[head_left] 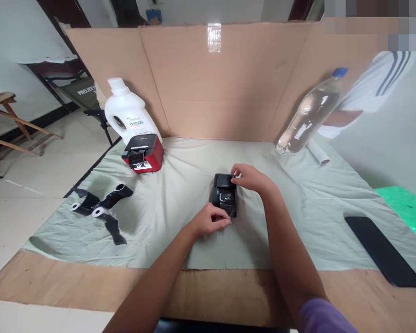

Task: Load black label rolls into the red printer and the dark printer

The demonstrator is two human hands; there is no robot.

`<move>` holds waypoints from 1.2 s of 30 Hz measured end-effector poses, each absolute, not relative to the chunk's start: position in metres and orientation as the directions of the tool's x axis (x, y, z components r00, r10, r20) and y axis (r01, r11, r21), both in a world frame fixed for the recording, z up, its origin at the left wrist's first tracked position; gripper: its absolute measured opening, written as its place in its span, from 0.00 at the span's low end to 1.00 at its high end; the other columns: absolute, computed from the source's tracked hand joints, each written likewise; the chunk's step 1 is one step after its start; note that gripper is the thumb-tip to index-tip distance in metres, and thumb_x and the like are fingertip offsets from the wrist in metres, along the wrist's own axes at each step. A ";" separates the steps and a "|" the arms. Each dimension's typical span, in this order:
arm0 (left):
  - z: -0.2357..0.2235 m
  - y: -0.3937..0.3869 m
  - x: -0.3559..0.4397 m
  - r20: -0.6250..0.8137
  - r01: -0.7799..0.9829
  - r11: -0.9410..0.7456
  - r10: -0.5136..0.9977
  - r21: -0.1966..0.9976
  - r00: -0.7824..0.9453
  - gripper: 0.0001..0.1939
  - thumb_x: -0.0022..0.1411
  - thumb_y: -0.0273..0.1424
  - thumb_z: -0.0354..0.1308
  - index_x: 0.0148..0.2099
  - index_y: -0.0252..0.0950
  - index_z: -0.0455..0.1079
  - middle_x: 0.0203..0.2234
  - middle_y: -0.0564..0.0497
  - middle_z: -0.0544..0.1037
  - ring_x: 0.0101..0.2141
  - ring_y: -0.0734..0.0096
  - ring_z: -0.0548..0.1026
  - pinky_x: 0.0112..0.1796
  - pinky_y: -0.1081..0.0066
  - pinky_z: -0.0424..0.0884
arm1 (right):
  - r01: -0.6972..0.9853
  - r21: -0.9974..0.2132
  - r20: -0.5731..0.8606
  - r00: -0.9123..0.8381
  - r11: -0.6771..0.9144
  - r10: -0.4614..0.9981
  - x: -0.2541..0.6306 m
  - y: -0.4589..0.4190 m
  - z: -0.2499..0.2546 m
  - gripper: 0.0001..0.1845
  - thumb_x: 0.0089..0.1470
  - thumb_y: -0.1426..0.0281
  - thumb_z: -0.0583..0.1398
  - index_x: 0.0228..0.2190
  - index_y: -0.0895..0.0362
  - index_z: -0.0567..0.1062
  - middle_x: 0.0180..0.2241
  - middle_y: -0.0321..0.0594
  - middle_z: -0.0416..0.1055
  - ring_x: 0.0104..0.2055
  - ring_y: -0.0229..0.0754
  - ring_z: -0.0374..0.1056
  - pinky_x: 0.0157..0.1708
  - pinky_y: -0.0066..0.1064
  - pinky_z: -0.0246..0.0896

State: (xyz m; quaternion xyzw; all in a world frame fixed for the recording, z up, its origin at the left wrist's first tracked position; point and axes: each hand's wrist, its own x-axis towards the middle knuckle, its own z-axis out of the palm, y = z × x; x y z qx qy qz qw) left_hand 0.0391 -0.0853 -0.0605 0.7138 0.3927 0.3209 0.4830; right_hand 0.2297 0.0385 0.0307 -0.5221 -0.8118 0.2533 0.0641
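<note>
A small black handheld device (223,180), like a portable printer or card terminal, lies on the cloth in front of me. A shiny black strip (228,199) covers its near half. My left hand (211,220) is closed at the device's near left corner, thumb and forefinger close together by the strip's end. Whether they pinch the strip or the casing is hard to see. At the far right corner, the curled fingers of my right hand (247,177) grip the device's edge; part of them is hidden.
Left on the cloth (180,185) stand a red-and-black printer (144,153), a white detergent jug (131,111) and several black-strip rolls (99,212). Right are a clear bottle (310,115), a white tube (319,151) and a phone (384,249). Cardboard (225,83) rises behind; another person's sleeve (390,81) shows beyond it.
</note>
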 end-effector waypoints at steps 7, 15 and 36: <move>-0.060 -0.084 0.032 0.307 0.187 -0.292 0.950 0.938 -0.057 0.20 0.65 0.45 0.54 0.34 0.35 0.79 0.14 0.56 0.62 0.17 0.76 0.58 0.22 0.73 0.56 | 0.860 -0.444 -0.327 -0.416 0.251 0.849 0.230 0.042 0.026 0.20 0.58 0.68 0.63 0.52 0.53 0.71 0.51 0.44 0.73 0.46 0.44 0.71 0.41 0.30 0.63; -0.075 -0.060 0.032 0.190 0.412 -0.135 0.977 0.901 -0.095 0.24 0.68 0.33 0.50 0.62 0.39 0.72 0.28 0.52 0.76 0.26 0.72 0.67 0.31 0.73 0.67 | 0.845 -0.535 -0.496 -0.340 0.028 0.799 0.226 0.043 0.019 0.27 0.60 0.67 0.61 0.59 0.50 0.63 0.49 0.48 0.73 0.38 0.43 0.72 0.31 0.31 0.70; -0.064 -0.054 0.034 -0.034 0.736 0.056 0.998 0.675 -0.045 0.33 0.73 0.46 0.41 0.72 0.36 0.57 0.60 0.39 0.74 0.60 0.49 0.72 0.57 0.55 0.67 | 0.687 -0.675 -0.063 -0.418 0.269 0.906 0.258 -0.012 -0.036 0.23 0.66 0.70 0.47 0.58 0.56 0.70 0.52 0.51 0.73 0.52 0.48 0.71 0.52 0.41 0.68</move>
